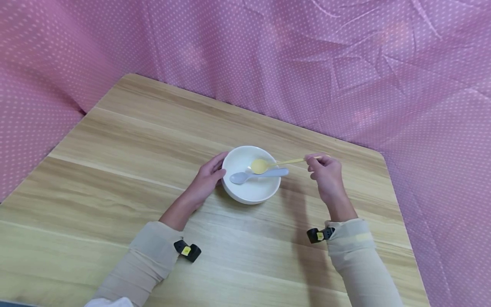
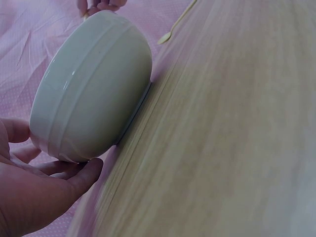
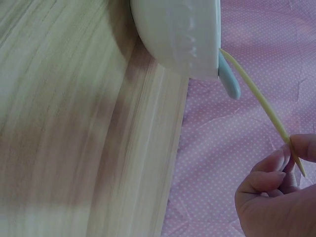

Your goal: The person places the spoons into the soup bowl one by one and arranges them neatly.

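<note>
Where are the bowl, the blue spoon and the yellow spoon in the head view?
Bowl [image 1: 253,192]: head view, inner wall, side nearest the person.
Blue spoon [image 1: 266,173]: head view, on its handle.
Yellow spoon [image 1: 259,166]: head view, on its scoop.

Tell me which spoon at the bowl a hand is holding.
The yellow spoon: the right hand pinches its far end. The pale blue spoon lies across the inside of the white bowl with no hand on it.

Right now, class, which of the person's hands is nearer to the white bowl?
Left. The left hand holds the white bowl, touching its left side. The right hand is apart from it, off its right side, pinching the yellow spoon.
</note>
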A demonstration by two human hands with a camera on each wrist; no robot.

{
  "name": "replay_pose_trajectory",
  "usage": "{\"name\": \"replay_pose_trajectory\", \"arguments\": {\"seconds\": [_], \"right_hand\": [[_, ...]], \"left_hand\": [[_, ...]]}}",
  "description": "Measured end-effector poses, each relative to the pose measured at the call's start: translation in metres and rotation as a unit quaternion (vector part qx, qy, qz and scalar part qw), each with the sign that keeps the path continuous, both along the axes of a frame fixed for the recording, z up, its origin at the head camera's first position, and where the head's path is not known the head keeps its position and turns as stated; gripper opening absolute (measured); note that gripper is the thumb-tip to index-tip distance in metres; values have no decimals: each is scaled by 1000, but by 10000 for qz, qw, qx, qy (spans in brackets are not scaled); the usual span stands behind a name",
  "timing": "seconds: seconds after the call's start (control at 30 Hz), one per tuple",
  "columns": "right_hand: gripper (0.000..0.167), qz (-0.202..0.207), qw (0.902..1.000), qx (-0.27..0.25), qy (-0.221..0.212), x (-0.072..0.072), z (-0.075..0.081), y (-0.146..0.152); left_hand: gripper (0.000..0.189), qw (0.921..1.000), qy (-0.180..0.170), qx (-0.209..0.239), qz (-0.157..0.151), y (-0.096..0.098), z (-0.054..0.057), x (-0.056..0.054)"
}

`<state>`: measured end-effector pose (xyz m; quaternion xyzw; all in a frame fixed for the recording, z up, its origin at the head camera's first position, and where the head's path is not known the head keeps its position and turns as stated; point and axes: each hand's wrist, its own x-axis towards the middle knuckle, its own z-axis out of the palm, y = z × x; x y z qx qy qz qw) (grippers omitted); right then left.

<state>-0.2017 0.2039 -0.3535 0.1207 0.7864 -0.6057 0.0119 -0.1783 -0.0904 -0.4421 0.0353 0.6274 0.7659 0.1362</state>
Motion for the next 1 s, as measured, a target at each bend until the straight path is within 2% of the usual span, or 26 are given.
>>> {"name": "replay_pose_trajectory", "arguments": {"seconds": [0.73, 1.0], "right_hand": [[5, 6, 9996, 42, -282, -6, -14, -14], [6, 54, 9996, 104, -260, -10, -20, -20]], "left_hand": [[52, 10000, 57, -24, 1, -1, 0, 0], [52, 10000, 92, -1, -19, -1, 0, -1]]}}
